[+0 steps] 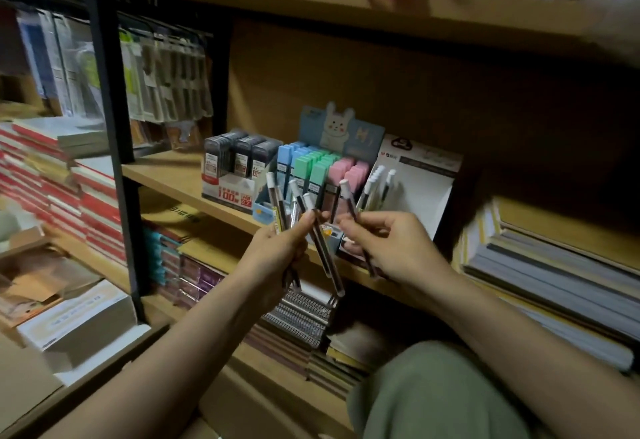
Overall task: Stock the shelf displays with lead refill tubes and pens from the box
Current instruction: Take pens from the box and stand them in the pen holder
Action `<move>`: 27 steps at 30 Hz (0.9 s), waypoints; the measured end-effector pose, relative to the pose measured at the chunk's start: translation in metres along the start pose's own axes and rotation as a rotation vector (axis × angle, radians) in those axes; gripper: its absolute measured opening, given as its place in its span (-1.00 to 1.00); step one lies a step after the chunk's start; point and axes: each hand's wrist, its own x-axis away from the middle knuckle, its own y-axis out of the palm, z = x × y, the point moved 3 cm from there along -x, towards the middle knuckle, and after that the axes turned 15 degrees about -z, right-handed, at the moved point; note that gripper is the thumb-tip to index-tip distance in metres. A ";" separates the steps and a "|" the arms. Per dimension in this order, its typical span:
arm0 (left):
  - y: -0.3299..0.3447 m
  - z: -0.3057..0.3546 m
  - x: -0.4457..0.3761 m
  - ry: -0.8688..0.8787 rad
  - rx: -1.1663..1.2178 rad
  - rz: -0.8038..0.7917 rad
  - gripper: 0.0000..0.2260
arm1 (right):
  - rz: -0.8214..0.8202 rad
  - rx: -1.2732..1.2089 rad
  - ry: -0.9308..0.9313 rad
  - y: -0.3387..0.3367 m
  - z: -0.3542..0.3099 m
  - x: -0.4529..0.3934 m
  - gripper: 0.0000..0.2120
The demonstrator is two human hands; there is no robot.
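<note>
My left hand (277,248) grips a fanned bunch of slim white-capped pens (287,206) in front of the middle shelf. My right hand (388,244) pinches a single pen (353,206) of the same kind, tilted, just right of the bunch. Behind them on the shelf stands a white display box (426,192) holding a few white-capped pens (374,185). Left of it are a bunny-topped display (339,130) of blue, green and pink lead refill tubes (315,168) and a display of dark refill cases (239,158).
The wooden shelf board (173,175) carries the displays. Stacked notebooks (554,265) lie at the right, red-edged books (69,203) at the left, spiral pads (301,317) on the shelf below. A black upright post (110,119) divides the racks. My green-clad knee (433,393) is at the bottom.
</note>
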 end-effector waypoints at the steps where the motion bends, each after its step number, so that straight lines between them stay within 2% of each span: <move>1: -0.003 0.000 -0.003 -0.009 0.004 0.010 -0.73 | 0.044 0.043 -0.024 -0.012 -0.004 0.000 -0.90; 7: 0.011 -0.007 -0.011 -0.040 -0.109 0.021 -0.79 | 0.305 0.150 -0.074 -0.073 -0.006 -0.012 -0.84; 14: 0.023 -0.012 -0.015 0.043 -0.241 -0.049 -0.83 | 0.353 0.209 -0.041 -0.066 0.019 -0.033 -0.91; 19: 0.023 -0.016 -0.014 0.030 -0.301 -0.019 -0.81 | 0.398 0.306 -0.028 -0.064 0.030 -0.032 -0.90; 22: 0.023 -0.017 -0.014 0.027 -0.304 -0.022 -0.83 | 0.387 0.401 -0.003 -0.066 0.026 -0.031 -0.79; 25: 0.022 -0.017 -0.013 0.017 -0.305 -0.034 -0.85 | 0.372 0.458 -0.058 -0.068 0.017 -0.032 -0.50; 27: 0.022 -0.017 -0.014 0.011 -0.296 -0.032 -0.84 | 0.355 0.515 -0.100 -0.066 0.015 -0.034 -0.39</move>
